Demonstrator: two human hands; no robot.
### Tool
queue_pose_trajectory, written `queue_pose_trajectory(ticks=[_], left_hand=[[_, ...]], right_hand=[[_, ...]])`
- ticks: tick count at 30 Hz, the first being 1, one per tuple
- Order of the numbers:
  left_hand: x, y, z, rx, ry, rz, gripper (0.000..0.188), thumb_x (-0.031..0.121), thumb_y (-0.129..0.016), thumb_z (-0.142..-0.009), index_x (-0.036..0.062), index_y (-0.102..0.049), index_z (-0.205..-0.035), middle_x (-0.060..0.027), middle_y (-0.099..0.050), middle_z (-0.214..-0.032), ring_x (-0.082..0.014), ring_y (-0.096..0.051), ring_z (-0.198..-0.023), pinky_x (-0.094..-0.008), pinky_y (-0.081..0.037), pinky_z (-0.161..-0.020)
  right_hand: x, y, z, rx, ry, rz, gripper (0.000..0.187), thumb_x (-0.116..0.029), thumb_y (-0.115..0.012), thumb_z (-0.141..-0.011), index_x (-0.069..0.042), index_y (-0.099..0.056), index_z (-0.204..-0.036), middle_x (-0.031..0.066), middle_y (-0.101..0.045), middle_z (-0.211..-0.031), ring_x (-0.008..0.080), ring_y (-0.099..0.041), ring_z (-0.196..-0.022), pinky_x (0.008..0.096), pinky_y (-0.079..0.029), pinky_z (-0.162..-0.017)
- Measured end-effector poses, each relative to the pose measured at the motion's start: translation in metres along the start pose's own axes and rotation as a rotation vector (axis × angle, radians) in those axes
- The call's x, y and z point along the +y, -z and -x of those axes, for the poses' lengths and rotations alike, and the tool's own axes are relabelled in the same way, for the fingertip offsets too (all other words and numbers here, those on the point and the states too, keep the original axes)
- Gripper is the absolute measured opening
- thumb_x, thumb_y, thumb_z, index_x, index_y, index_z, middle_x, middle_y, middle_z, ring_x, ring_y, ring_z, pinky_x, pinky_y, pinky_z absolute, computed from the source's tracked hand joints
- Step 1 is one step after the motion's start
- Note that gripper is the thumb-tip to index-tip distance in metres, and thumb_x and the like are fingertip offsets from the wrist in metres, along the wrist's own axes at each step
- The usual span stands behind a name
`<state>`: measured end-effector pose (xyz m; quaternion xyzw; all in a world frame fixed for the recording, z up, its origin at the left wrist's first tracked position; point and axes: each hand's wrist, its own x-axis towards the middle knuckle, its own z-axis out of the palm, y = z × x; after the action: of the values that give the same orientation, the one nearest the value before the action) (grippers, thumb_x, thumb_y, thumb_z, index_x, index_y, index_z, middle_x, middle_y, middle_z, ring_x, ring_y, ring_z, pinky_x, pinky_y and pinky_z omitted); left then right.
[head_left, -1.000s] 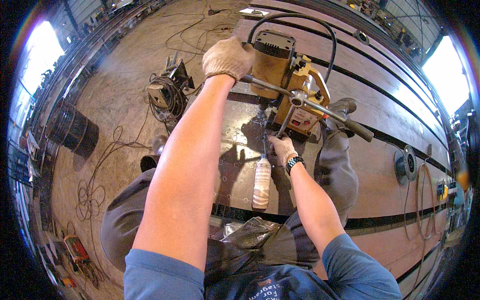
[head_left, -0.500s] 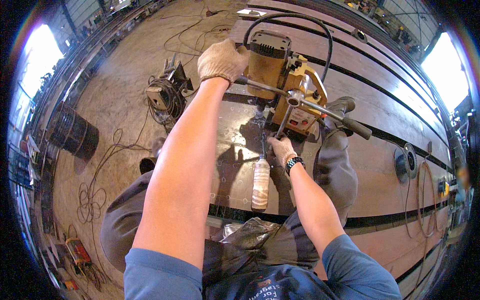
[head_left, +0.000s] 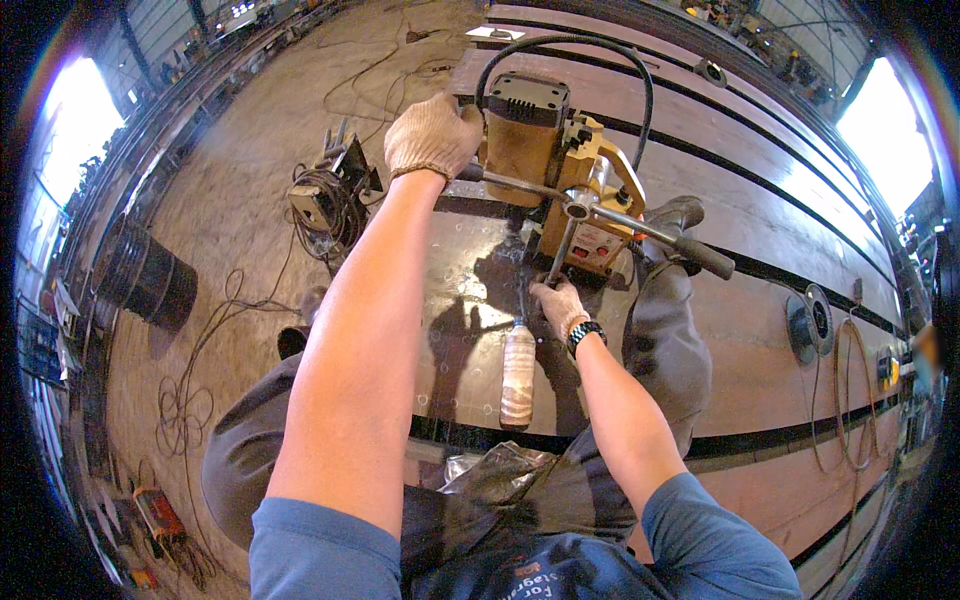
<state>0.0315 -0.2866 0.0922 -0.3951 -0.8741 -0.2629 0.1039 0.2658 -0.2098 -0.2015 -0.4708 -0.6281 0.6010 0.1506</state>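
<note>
Head view has tilted slightly since one second ago, yet the right hand (head_left: 558, 303) stays curled round the lower spoke (head_left: 563, 248) of the drilling machine (head_left: 573, 172) on the steel plate (head_left: 455, 260), and the left hand (head_left: 433, 137), fingertips hidden, stays beside its motor (head_left: 520, 150), so control seems steady

"What sort of place is this?"

"A metal fabrication workshop, I'd say. There's a magnetic drill (head_left: 578, 168) standing on broad steel plates (head_left: 770, 190)."

"And around it?"

"A worn, concrete-looking floor (head_left: 235, 210) with looping cables (head_left: 185, 412), a dark drum (head_left: 150, 275) and a spool (head_left: 805, 328). Behind, daylight pours through a big opening (head_left: 885, 138), so it looks like an industrial hall."
</note>
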Motion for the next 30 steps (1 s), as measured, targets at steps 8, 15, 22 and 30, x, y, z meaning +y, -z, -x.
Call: queue_pose_trajectory(ticks=[8,15,22,30], left_hand=[[0.012,0.001,0.000,-0.058,0.024,0.032,0.051,0.048,-0.058,-0.093,0.0045,-0.076,-0.113,-0.0286,-0.075,-0.106,-0.0445,-0.073,-0.106,-0.0536,-0.057,-0.094],[0.009,-0.001,0.000,-0.032,0.031,0.042,0.051,0.048,-0.058,-0.094,0.0036,-0.075,-0.113,-0.0278,-0.076,-0.105,-0.0441,-0.074,-0.105,-0.0538,-0.057,-0.093],[0.013,-0.003,0.001,-0.041,0.029,0.051,0.054,0.049,-0.056,-0.094,0.0021,-0.075,-0.113,-0.0279,-0.076,-0.107,-0.0441,-0.073,-0.107,-0.0533,-0.057,-0.094],[0.002,-0.005,-0.001,-0.038,0.022,0.014,0.055,0.050,-0.054,-0.095,0.0014,-0.076,-0.110,-0.0295,-0.076,-0.105,-0.0449,-0.074,-0.105,-0.0541,-0.057,-0.092]], right_hand=[[0.020,0.012,-0.012,0.083,0.018,0.070,0.045,-0.033,-0.074,-0.092,0.005,-0.070,-0.117,0.0175,-0.074,-0.108,0.0284,-0.068,-0.100,0.0424,-0.052,-0.092],[0.020,0.011,-0.017,0.047,-0.023,0.077,0.049,-0.029,-0.076,-0.093,0.004,-0.065,-0.128,0.0166,-0.073,-0.120,0.0295,-0.067,-0.106,0.0423,-0.050,-0.098],[0.032,0.021,-0.016,0.077,0.164,0.253,0.051,-0.036,-0.073,-0.090,0.006,-0.070,-0.119,0.0262,-0.076,-0.114,0.0404,-0.072,-0.104,0.0434,-0.055,-0.094],[0.001,0.014,0.004,0.082,0.038,0.160,0.048,-0.032,-0.074,-0.091,0.004,-0.068,-0.123,0.0222,-0.075,-0.118,0.0377,-0.070,-0.110,0.0436,-0.052,-0.100]])
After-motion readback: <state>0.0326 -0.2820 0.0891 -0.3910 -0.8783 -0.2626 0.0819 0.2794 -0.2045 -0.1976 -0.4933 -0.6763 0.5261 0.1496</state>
